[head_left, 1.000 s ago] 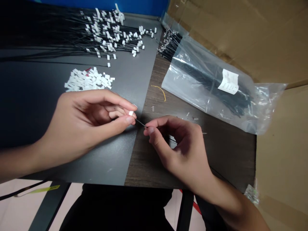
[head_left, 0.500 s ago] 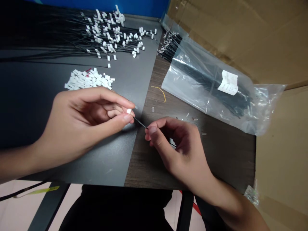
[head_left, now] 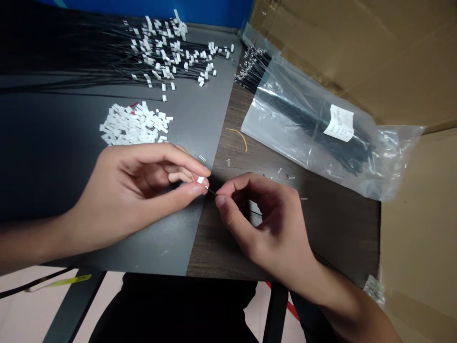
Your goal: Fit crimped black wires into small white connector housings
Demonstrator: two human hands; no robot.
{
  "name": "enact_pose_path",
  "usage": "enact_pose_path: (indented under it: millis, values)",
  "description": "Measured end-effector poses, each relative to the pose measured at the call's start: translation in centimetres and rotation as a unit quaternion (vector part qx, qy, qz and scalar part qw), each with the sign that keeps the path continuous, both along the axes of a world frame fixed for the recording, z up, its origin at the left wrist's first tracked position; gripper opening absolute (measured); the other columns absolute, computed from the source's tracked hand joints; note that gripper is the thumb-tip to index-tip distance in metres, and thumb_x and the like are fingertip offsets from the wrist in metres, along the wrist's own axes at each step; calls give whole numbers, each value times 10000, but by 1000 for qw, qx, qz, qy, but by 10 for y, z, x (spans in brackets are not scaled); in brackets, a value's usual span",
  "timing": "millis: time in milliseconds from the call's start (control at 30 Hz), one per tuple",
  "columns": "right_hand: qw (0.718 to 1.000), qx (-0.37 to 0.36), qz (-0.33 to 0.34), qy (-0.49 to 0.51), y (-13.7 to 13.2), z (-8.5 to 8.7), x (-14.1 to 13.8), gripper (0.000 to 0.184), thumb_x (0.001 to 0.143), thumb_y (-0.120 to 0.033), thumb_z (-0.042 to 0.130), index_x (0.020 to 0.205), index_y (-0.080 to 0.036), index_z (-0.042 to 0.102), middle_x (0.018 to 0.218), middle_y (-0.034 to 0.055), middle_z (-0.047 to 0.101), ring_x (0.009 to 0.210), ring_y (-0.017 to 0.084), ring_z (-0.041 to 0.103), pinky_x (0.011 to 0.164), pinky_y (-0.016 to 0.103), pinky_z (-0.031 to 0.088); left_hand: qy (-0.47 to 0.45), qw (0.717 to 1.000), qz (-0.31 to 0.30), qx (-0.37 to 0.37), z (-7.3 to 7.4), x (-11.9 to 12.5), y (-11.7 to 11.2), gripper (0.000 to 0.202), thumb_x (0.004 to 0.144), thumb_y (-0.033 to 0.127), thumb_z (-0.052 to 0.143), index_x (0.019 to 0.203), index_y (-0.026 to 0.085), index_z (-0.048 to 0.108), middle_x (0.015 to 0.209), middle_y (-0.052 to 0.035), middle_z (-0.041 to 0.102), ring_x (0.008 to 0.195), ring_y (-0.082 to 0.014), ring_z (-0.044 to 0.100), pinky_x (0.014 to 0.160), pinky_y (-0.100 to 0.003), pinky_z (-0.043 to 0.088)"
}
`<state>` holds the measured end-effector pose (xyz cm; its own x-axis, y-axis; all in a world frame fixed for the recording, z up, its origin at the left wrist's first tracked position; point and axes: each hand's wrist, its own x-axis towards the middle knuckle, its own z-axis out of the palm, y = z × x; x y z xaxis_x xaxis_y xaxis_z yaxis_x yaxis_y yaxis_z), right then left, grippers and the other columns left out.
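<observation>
Head view: white connector housing (head_left: pixel 200 180) sits pinched between the thumb and fingers of my left hand (head_left: pixel 139 190), closed firmly on it, while the thumb and forefinger of my right hand (head_left: pixel 264 224) nip a black wire (head_left: pixel 211 191), its tip right at the housing's end. Whether it's seated, I can't tell. Up the bench (head_left: pixel 339 238), a spread of finished wires (head_left: pixel 157 52) already carries housings, but there's more left: a heap of loose housings (head_left: pixel 135 125) and a plastic bag (head_left: pixel 278 128) packed with a bundle of wires (head_left: pixel 307 124).
</observation>
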<state>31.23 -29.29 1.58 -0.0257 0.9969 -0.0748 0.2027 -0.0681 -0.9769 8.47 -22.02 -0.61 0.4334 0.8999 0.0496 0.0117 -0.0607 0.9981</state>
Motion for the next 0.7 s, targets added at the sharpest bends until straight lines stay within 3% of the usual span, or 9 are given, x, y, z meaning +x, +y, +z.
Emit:
enact_pose_path:
  millis: [200, 367, 467, 600, 700]
  values:
    - [997, 34, -10, -63, -4, -2, 1, 126, 1074, -162, 858, 970, -231, 866, 873, 6, 867, 736, 162, 763, 748, 285, 675, 21, 1000, -1, -11, -5, -3, 3, 199, 952, 139, 994, 1042, 314, 1023, 982, 10, 981, 840, -121, 945, 829, -110, 742]
    - [994, 51, -5, -93, -7, -5, 2, 115, 1075, -155, 836, 999, -235, 867, 911, 14, 868, 772, 176, 760, 794, 310, 678, 26, 1000, -13, -5, -6, -4, 4, 181, 970, 128, 1011, 1075, 275, 1016, 996, -31, 978, 878, -180, 964, 848, -192, 794]
    - [997, 31, 5, -73, -5, -3, 3, 112, 1084, -166, 848, 996, -235, 862, 901, 6, 859, 774, 170, 754, 779, 304, 658, 7, 1000, -27, -13, -6, -4, 6, 204, 954, 103, 1008, 1047, 284, 1010, 981, -25, 969, 886, -191, 962, 875, -239, 815]
    - [999, -20, 37, -11, 1, 2, 6, 155, 1104, -180, 819, 954, -222, 818, 837, -10, 819, 722, 145, 722, 662, 262, 581, 2, 997, -55, -47, -6, -6, 11, 160, 969, 150, 1053, 1057, 279, 1016, 895, -32, 953, 807, -205, 960, 779, -222, 799]
    - [997, -54, 47, 27, 4, 5, 6, 157, 1087, -202, 813, 934, -227, 791, 818, -10, 803, 712, 148, 723, 624, 252, 561, 2, 996, -72, -59, -7, -7, 12, 143, 996, 173, 1041, 1079, 286, 1018, 886, -24, 956, 807, -205, 965, 785, -222, 798]
